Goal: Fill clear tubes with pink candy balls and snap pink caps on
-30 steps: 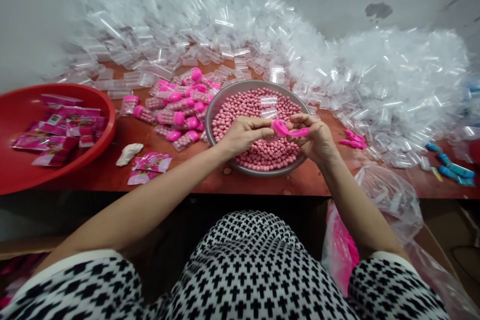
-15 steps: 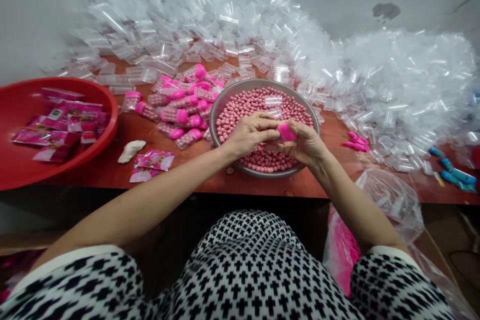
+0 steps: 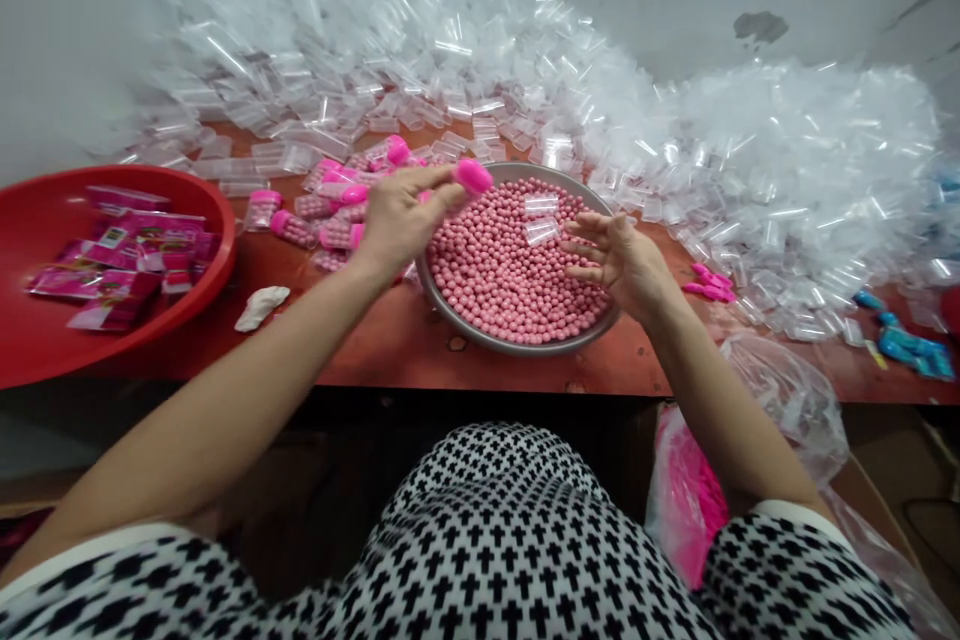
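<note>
Pretty cramped on this table [image 3: 390, 340]. The far side is walled off by a huge heap of clear tubes [image 3: 525, 70], spilling right around the metal bowl [image 3: 517, 345]. Left of the bowl, capped pink tubes [image 3: 330, 210] block the way, and the red basin [image 3: 187, 295] takes the left end. Bare wood runs along the near edge, between basin and bowl, broken only by a white lump [image 3: 259, 307].

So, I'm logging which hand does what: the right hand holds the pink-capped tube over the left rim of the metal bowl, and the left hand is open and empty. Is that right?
Not quite: the hands are swapped. In the head view, the left hand holds the pink-capped tube over the left rim of the metal bowl, and the right hand is open and empty.
</note>
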Demonstrator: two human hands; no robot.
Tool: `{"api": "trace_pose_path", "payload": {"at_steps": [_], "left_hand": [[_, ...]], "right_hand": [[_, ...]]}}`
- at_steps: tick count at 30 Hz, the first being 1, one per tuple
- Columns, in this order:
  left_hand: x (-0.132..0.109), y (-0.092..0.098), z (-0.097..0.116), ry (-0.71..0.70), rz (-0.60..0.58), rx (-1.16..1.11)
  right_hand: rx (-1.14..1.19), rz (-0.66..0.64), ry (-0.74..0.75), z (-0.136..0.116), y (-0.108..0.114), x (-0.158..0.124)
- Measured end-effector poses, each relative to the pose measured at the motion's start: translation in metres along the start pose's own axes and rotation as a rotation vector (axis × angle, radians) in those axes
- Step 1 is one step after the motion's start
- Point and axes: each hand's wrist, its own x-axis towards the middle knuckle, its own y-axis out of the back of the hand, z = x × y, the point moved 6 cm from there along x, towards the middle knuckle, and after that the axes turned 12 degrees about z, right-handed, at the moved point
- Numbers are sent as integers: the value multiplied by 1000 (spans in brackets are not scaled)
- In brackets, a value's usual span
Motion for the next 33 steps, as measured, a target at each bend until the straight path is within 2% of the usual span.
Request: {"api": "trace_pose_path", "payload": {"at_steps": [2,4,6,9,11,14,17,19,21,23,25,28,31,33], "left_hand": [[17,23,-8,-91,75,240],[25,25,-8,-177,79,426],[22,-1,-4,-241,-60,541],[2,-68,5,-341,-423,689],[-12,-106,8,-416,-625,805],[-21,-136,4,-501,-815,909],[-14,-143,-4,-552,-799,907],[-10,-144,-8,-586,-771,881],[-12,-146,-11,-631,-769,842],[-16,-149,-12,-656,-767,810],[-19,-154,-12,-656,-746,793],[-22,-159,-8,-655,-688,765],[-26,-164,0,-669,-647,739],[-29,-169,4,-659,-675,732]], "right_hand": [[-17,38,41,-3,16,1],[-19,44,63,-2,25,1],[-19,42,93,-1,28,1],[-19,43,129,0,28,-3],[-16,51,144,1,28,-9],[-6,53,174,4,38,-18],[-51,79,205,12,73,-15],[-210,197,264,16,120,-5],[-544,405,366,14,177,7],[-1007,564,423,11,228,20],[-1365,532,410,15,260,33],[-1500,444,378,29,279,40],[-1515,411,375,46,269,31],[-1503,368,403,54,255,24]]}}
